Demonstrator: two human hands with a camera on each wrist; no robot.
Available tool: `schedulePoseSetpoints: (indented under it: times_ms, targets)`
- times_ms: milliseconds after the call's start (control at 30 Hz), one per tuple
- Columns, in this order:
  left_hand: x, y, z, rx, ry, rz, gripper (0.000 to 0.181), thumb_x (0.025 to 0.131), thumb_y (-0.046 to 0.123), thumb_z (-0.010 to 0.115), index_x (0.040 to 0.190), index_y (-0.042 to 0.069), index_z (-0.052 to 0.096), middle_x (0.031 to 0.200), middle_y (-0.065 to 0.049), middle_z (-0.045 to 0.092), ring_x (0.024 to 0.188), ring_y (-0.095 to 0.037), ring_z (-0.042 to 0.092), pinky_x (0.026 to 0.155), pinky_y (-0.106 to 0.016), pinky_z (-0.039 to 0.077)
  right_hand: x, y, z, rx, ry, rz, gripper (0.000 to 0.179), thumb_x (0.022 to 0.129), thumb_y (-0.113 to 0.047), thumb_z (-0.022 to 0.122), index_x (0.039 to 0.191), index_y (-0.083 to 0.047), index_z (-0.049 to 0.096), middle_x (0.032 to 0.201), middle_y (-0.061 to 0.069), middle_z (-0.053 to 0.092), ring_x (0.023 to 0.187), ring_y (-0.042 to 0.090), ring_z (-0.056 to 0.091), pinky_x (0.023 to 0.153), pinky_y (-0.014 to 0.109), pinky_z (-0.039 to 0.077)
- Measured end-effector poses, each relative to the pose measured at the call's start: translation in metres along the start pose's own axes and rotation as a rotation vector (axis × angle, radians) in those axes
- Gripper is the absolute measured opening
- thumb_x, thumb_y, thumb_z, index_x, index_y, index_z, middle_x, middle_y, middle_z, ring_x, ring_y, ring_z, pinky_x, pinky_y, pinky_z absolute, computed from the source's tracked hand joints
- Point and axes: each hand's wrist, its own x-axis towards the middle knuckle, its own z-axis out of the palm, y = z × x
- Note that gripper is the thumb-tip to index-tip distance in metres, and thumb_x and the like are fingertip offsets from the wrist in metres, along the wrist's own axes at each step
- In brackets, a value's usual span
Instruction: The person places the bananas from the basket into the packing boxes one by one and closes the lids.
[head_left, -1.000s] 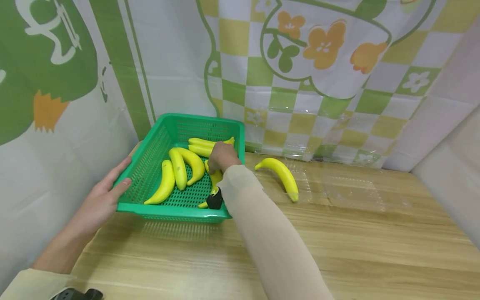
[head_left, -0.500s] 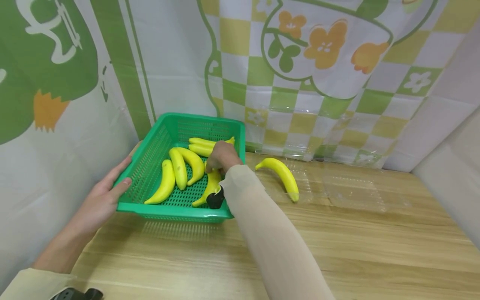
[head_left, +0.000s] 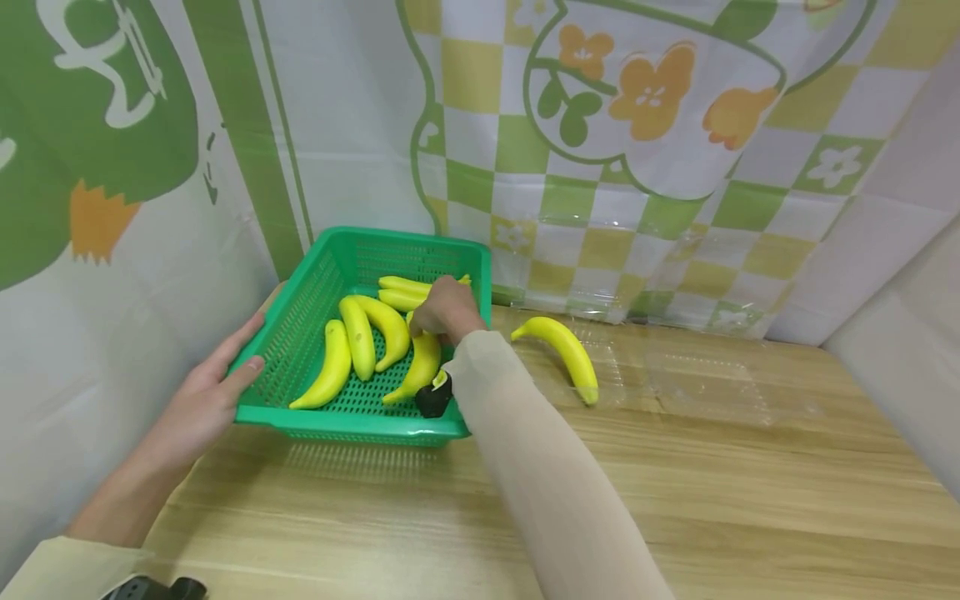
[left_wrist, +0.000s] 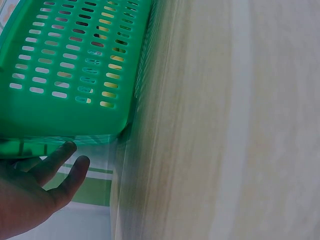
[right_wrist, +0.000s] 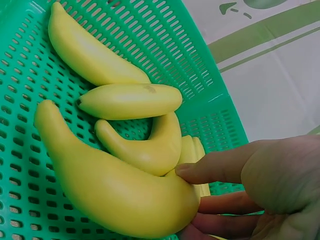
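A green plastic basket (head_left: 311, 423) stands at the left of the table with several yellow bananas inside. My left hand (head_left: 206, 396) holds its left rim, thumb over the edge; in the left wrist view, two fingertips show by the basket wall. Inside the right part, my right hand (head_left: 448, 310) pinches one end of a banana (head_left: 422, 367). The right wrist view shows that banana (right_wrist: 115, 192) between thumb and fingers. Beside it in the basket lie a straighter banana (head_left: 357, 337), a curved one (head_left: 388, 329) and another at the left (head_left: 330, 371). More bananas (head_left: 405, 292) lie at the back.
One banana (head_left: 562, 350) lies on the wooden table (head_left: 712, 500) right of the basket, by a clear plastic tray (head_left: 607, 367). Another clear tray (head_left: 708, 387) sits farther right. A patterned curtain (head_left: 517, 175) hangs behind, and a white side wall (head_left: 900, 292) rises at the right.
The banana at my right hand has shifted and turned, its free end moving slightly left and up inside the basket. My left hand and the basket have barely moved.
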Motion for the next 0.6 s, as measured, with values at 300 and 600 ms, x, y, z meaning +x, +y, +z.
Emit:
schedulePoseSetpoints:
  times_ms: [300, 600]
  targets:
    - [0.0004, 0.0000, 0.0005, -0.006, 0.001, 0.004, 0.059, 0.107, 0.037, 0.038, 0.159, 0.033, 0.009, 0.167, -0.008, 0.002, 0.151, -0.035, -0.002, 0.117, -0.067, -0.001, -0.0017, -0.0010, -0.0031, 0.097, 0.035, -0.004, 0.038, 0.081, -0.018, 0.079, 0.108, 0.000, 0.060, 0.104, 0.016, 0.061, 0.081, 0.030, 0.072, 0.072, 0.039, 0.062]
    - [0.0002, 0.0011, 0.0012, 0.001, 0.008, 0.003, 0.060, 0.107, 0.037, 0.038, 0.159, 0.032, 0.009, 0.167, -0.009, 0.003, 0.151, -0.035, -0.002, 0.117, -0.066, -0.001, -0.0054, -0.0010, -0.0097, 0.183, 0.036, 0.008, 0.049, 0.080, -0.021, 0.081, 0.116, 0.001, 0.056, 0.114, 0.017, 0.060, 0.082, 0.030, 0.073, 0.072, 0.036, 0.061]
